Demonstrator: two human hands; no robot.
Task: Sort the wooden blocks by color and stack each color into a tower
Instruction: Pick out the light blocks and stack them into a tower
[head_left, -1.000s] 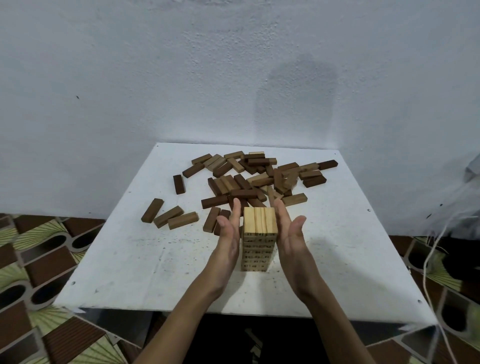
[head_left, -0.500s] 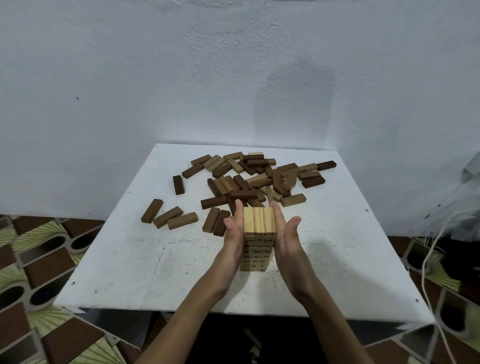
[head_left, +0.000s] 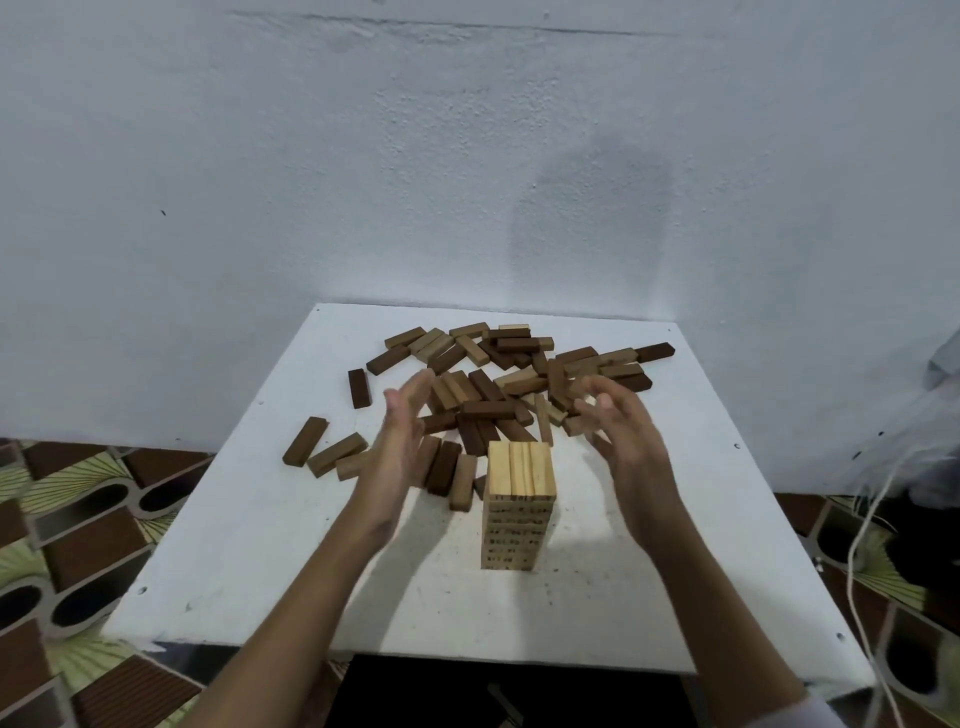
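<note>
So far, only one colour is standing as a tower. On the white table (head_left: 260, 525), which is filling the lower middle of the head view, a big loose pile of blocks (head_left: 511, 374) is lying across the far half, mid-brown and dark-brown pieces mixed together with a few paler ones among them, some overlapping, some scattered off to the left. That pile is, by my judgement, the bulk of what is left: at least two more colours are waiting to be sorted and stacked, and no second tower is showing anywhere.

Nearer the front edge, the light wood tower (head_left: 517, 506) is standing upright and square, three blocks across its top layer, several layers high. It is standing free, touched by neither hand.

The left hand (head_left: 400, 441) is hanging to the tower's left with fingers straight and together, holding nothing, well clear of the stack and over the near edge of the pile. The right hand (head_left: 621, 431) is hovering to the tower's right with fingers loosely spread and slightly bent, also empty.

Both hands are smeared by motion blur, so fingertip contact with the blocks below them is hard to judge. The forearms are hiding part of the near table, and the tower is covering a few blocks behind it. Exact counts per colour are not readable in the heap.
</note>
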